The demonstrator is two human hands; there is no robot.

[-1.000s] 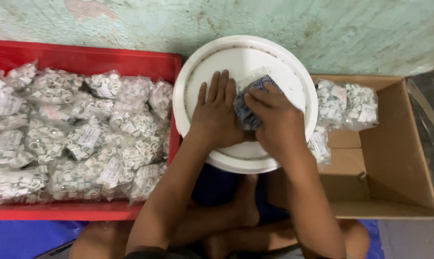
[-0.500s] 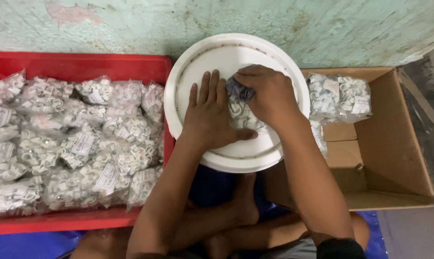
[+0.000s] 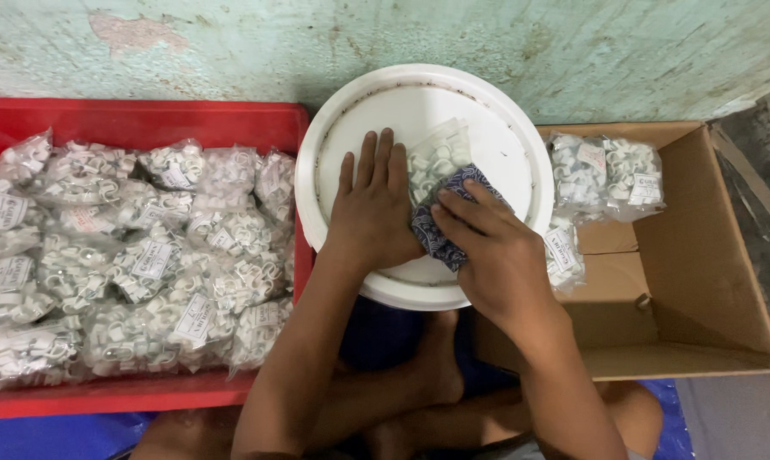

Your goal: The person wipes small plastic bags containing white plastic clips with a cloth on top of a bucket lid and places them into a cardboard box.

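Both hands down on the round white bucket lid [image 3: 496, 119], bag pinned underneath.

Left hand [image 3: 375, 209] lies flat, fingers [image 3: 376, 162] straight and close together, beside a crinkly clear bag of white plastic clips [image 3: 440, 153]. Right hand [image 3: 491, 247] presses a dark blue patterned cloth [image 3: 432, 230] under curled fingers [image 3: 457, 213], the bag just beyond their tips. Red crate [image 3: 146, 123] left, cardboard box [image 3: 709, 281] right.
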